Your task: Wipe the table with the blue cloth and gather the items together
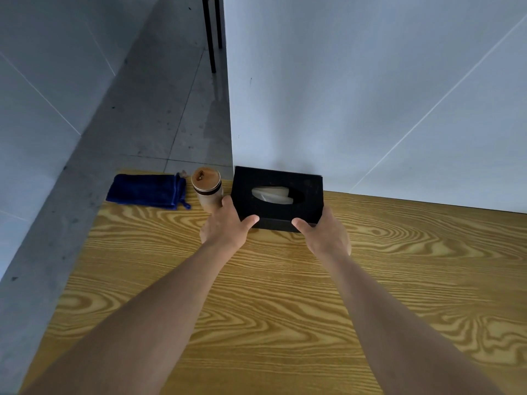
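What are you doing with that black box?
A person holds the black tissue box with both hands, the left hand at its left end and the right hand at its right end, at the far edge of the wooden table by the wall. A wooden-lidded jar stands just left of the box, and the folded blue cloth lies left of that, untouched.

Head view looks forward and down, close over the wooden table

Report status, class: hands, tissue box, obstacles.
Both hands, left hand and right hand, grip black tissue box. Jar close beside it. Blue cloth idle, far-left corner.
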